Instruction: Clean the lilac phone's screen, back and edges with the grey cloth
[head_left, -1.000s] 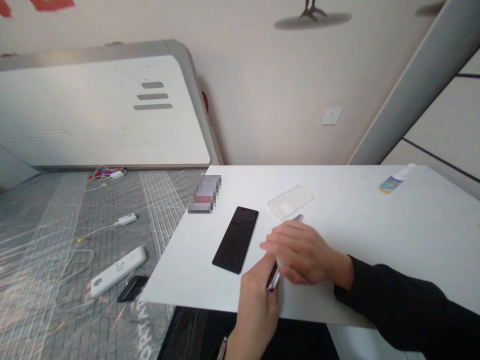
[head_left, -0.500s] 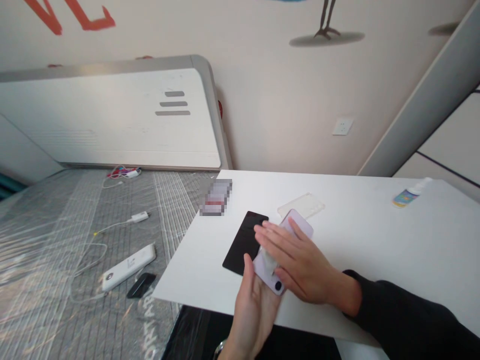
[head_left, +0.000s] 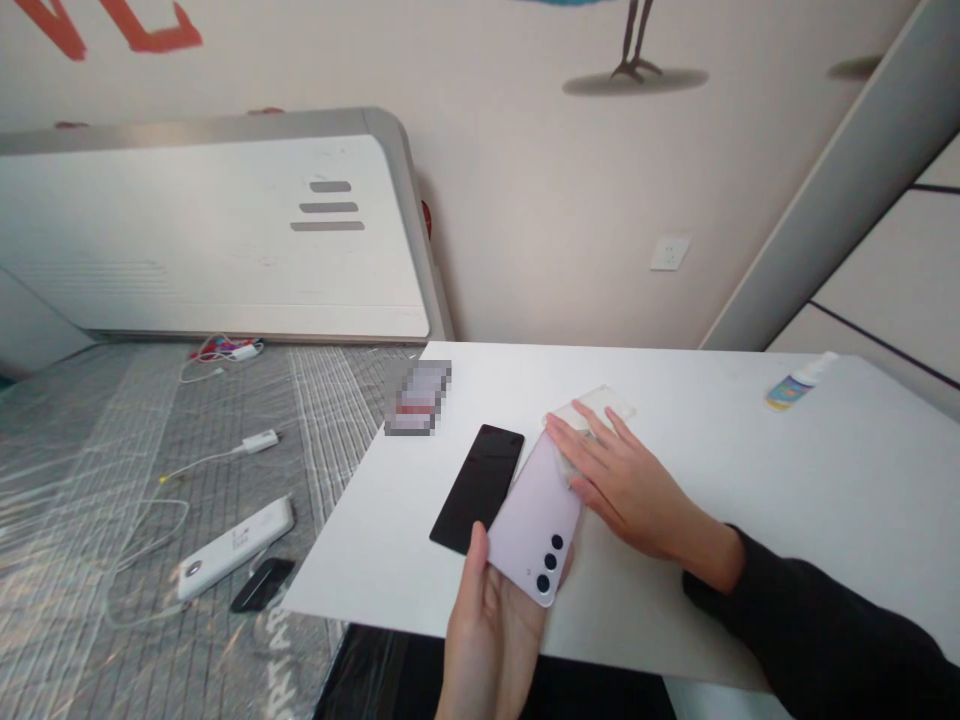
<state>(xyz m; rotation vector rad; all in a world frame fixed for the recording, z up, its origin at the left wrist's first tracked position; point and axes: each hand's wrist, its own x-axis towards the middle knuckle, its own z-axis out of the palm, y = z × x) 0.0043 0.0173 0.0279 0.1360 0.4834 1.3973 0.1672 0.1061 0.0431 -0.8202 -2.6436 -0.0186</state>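
A lavender smartphone (head_left: 531, 520) rests in my left hand (head_left: 491, 625), back up, with its camera lenses at the near end. The thumb is on one edge and fingers pass underneath to the other. My right hand (head_left: 619, 475) lies over the phone's far end, fingers stretched out, holding a pale thin cloth (head_left: 566, 472) that is mostly hidden beneath them. Beyond the hand, a clear phone case (head_left: 604, 395) lies on the table, partly covered from view. Left of the phone is a flat, black, phone-sized slab (head_left: 478, 488).
The white table (head_left: 720, 430) carries a small spray bottle (head_left: 799, 382) at the far right and a blurred-out packet (head_left: 418, 398) at the left edge. On the plastic-covered bed are a white power bank (head_left: 236, 545), a black device (head_left: 262, 585) and a charger cable (head_left: 259, 440).
My right hand has slid with the cloth from the phone's middle to its far end, uncovering the camera lenses. The view has shifted slightly to the right.
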